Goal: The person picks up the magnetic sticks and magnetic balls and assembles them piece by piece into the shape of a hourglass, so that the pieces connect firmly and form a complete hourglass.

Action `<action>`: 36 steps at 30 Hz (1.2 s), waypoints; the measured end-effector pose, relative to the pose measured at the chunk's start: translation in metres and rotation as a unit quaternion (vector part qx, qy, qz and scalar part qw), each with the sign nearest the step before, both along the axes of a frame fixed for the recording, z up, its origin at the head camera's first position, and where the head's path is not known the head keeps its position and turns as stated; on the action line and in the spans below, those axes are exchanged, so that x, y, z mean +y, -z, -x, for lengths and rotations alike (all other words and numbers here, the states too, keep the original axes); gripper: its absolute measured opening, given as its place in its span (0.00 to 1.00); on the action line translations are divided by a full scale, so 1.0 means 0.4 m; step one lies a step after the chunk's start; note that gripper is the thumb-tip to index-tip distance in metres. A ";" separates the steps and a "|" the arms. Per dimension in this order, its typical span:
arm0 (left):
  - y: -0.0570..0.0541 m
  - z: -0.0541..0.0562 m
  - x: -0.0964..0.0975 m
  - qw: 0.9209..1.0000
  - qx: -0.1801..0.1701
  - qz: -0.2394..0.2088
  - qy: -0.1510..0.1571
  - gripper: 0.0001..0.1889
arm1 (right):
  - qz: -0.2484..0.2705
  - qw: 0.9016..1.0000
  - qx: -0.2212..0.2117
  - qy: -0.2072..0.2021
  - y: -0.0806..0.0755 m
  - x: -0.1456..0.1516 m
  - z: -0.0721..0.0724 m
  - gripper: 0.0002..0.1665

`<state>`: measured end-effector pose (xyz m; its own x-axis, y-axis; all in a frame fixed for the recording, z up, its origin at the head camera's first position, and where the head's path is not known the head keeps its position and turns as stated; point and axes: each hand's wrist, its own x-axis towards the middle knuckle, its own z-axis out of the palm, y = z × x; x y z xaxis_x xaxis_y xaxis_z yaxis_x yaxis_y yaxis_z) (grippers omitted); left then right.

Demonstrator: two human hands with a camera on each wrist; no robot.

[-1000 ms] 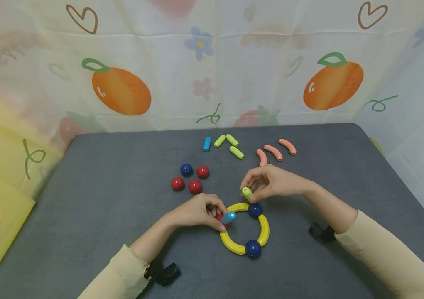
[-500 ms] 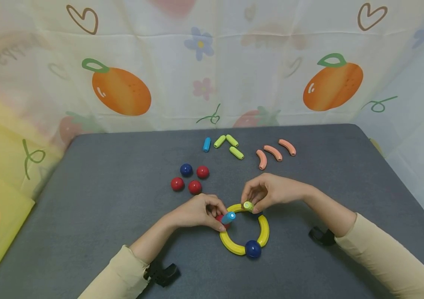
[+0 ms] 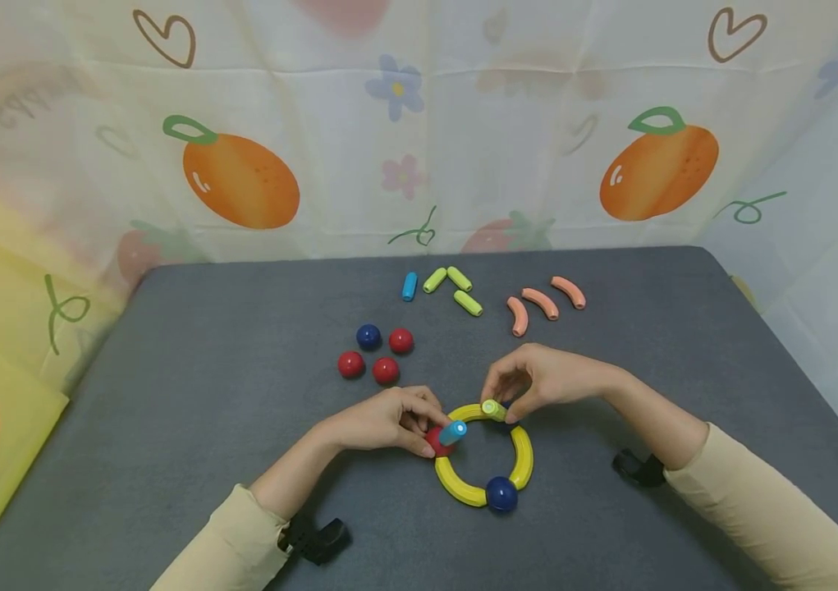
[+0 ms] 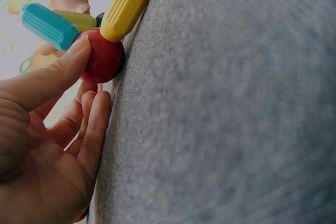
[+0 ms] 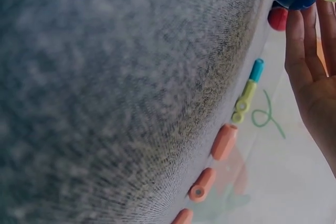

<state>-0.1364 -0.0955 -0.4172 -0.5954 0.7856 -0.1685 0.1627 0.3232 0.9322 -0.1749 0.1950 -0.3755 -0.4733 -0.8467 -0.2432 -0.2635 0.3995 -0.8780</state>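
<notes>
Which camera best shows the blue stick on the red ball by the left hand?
The left wrist view: the blue stick appears large and side-on against the red ball. The head view shows it small and foreshortened; the right wrist view misses it, though another blue stick appears.

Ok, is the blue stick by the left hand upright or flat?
Standing up at a slant: in the left wrist view, the blue stick rises from the red ball, its far end off the table.
</notes>
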 end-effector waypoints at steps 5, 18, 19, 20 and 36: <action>-0.005 -0.001 0.001 1.000 0.017 0.007 -0.007 0.17 | -0.001 1.000 0.014 -0.003 -0.001 -0.006 0.006 0.16; -0.001 0.008 -0.009 0.998 -0.014 -0.036 -0.042 0.14 | -0.014 0.999 0.030 0.026 0.003 -0.007 0.016 0.20; 0.000 0.008 -0.005 0.998 -0.006 -0.034 -0.055 0.13 | -0.018 0.999 0.031 0.028 0.003 -0.008 0.017 0.21; 0.002 0.008 0.000 0.997 0.005 -0.027 -0.071 0.12 | -0.022 0.999 0.032 0.030 0.004 -0.008 0.018 0.21; -0.004 -0.002 0.085 0.978 0.116 0.061 -0.165 0.11 | -0.016 0.999 0.012 0.040 -0.003 -0.018 0.025 0.25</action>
<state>-0.1355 -0.0617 -0.4157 -0.8464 0.5266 -0.0793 0.2326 0.4995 0.8345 -0.1851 0.1877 -0.3742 -0.5455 -0.7972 -0.2584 -0.2496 0.4489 -0.8580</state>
